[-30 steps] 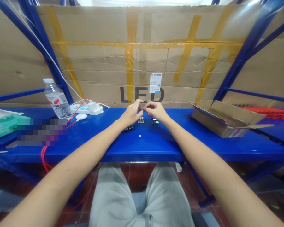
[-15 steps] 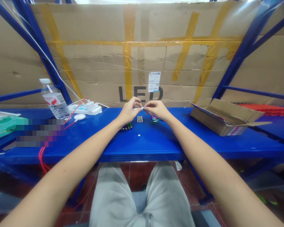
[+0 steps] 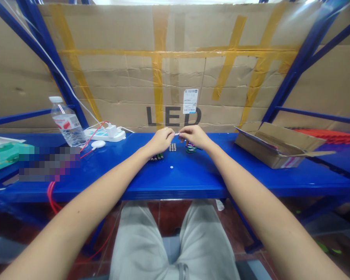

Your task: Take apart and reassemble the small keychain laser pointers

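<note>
My left hand (image 3: pixel 162 139) is closed with its fingertips pinched on one end of a small, thin silvery piece (image 3: pixel 177 134). My right hand (image 3: pixel 192 135) pinches the other end, so the piece spans the short gap between both hands above the table. What kind of piece it is, I cannot make out. Just below them, several small round metallic pieces (image 3: pixel 172 147) stand in a tight block. Dark green cylinders (image 3: pixel 156 157) lie in a row under my left wrist. Beneath my right hand is a small pile of shiny purple and green pieces (image 3: pixel 190 147).
The blue table (image 3: pixel 175 181) carries an open cardboard box (image 3: pixel 280 149) on the right, with red material (image 3: pixel 326 135) beyond. At left stand a water bottle (image 3: pixel 68 123), a white power strip (image 3: pixel 105 134) and red cable (image 3: pixel 53 196). A large cardboard panel (image 3: pixel 119 77) closes off the back.
My left fingers, raised and looser before, have folded down and closed around their end of the small piece. My right hand stays in nearly the same place.
</note>
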Motion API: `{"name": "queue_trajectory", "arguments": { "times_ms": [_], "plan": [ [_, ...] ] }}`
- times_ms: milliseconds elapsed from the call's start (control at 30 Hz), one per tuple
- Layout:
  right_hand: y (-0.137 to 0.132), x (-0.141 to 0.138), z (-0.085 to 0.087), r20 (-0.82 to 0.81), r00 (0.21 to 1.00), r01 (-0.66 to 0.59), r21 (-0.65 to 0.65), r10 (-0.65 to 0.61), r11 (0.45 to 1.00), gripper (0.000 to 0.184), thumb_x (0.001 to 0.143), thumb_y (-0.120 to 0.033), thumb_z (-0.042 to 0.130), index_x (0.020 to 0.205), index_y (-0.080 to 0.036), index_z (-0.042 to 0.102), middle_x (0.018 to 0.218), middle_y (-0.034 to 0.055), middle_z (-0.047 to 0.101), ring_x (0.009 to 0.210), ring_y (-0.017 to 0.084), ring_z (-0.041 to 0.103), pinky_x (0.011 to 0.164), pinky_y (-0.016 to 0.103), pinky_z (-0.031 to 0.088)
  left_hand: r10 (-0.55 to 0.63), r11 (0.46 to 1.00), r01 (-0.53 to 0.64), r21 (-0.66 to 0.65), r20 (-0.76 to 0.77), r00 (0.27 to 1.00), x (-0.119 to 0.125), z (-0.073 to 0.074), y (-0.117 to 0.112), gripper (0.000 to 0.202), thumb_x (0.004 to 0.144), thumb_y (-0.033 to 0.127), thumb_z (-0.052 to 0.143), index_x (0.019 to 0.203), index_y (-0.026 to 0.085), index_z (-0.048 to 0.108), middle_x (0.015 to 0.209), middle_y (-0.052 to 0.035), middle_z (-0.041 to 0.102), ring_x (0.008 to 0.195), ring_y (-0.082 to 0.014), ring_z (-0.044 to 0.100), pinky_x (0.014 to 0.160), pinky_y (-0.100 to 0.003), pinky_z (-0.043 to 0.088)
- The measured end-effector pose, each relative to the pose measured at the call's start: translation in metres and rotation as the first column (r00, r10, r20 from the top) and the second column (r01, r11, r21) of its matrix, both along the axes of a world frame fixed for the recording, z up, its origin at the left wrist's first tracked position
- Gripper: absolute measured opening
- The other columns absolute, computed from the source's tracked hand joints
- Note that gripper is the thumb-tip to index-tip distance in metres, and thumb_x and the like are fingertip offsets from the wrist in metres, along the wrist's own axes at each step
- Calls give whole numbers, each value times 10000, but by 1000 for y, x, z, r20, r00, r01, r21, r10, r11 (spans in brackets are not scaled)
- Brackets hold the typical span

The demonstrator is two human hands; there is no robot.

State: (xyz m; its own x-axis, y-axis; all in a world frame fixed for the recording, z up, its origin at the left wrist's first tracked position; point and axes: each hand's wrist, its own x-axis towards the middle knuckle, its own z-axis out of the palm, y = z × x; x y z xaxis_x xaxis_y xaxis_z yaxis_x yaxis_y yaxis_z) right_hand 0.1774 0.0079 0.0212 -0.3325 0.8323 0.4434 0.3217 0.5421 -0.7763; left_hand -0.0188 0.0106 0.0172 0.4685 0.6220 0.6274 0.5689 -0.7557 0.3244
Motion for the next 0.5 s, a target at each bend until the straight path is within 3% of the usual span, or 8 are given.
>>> {"name": "queue_trajectory", "arguments": {
  "times_ms": [200,333,500],
  "plan": [
    [-6,3,3,212,977,-22,152,-11,988,195,872,-251,585,703,-165,633,640,19,649,512,116,579,500,234,460,-85,995,85,-49,-7,996,-3,0,-8,108,931,221,483,951,198,587,809,-20,668,743,-175,597,700,-302,438],
    [-12,2,6,231,973,-42,177,0,983,207,870,-233,561,675,-171,592,617,9,633,524,128,591,529,244,454,-91,995,92,-46,28,995,-1,2,-10,66,913,213,510,903,193,572,821,-25,658,757,-175,592,697,-297,437],
    [-11,1,5,241,971,-49,162,9,986,207,869,-228,543,675,-176,593,600,4,637,517,136,594,535,254,455,-41,993,48,-112,68,997,0,0,-6,245,979,244,397,812,199,571,735,-18,651,730,-182,601,711,-306,449]
  ]
}}
